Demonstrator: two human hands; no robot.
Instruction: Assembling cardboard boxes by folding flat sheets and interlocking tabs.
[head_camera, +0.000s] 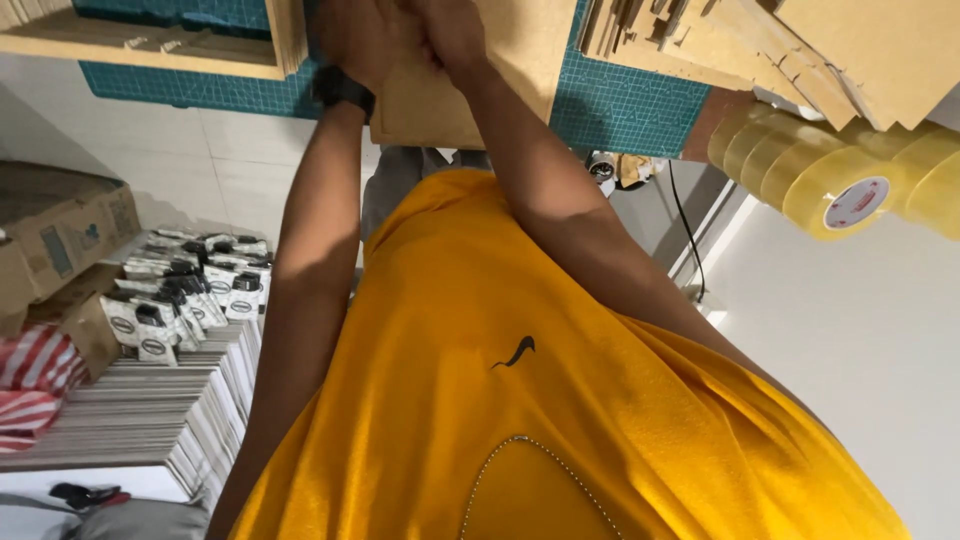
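I look straight down my own chest, so my yellow shirt (560, 400) fills most of the view and my two forearms run up to the top edge. There both my hands meet on a flat piece of brown cardboard (500, 60) that lies on the green cutting mat (620, 110) on the desk. My left hand (365, 40), with a black watch (343, 88) on its wrist, presses on the cardboard's left part; my right hand (450, 35) lies just beside it, on the same sheet. The fingers are cut off by the picture's edge, so I cannot tell whether they grip the sheet or only rest flat on it.

To the right of the cardboard stand stacks of cut cardboard pieces (720, 50), and near them a row of clear tape rolls (830, 170). Down at my left, on the floor, a pile of flat white sheets (150, 410) carries small black and white packets (190, 290), beside an open brown carton (60, 240).
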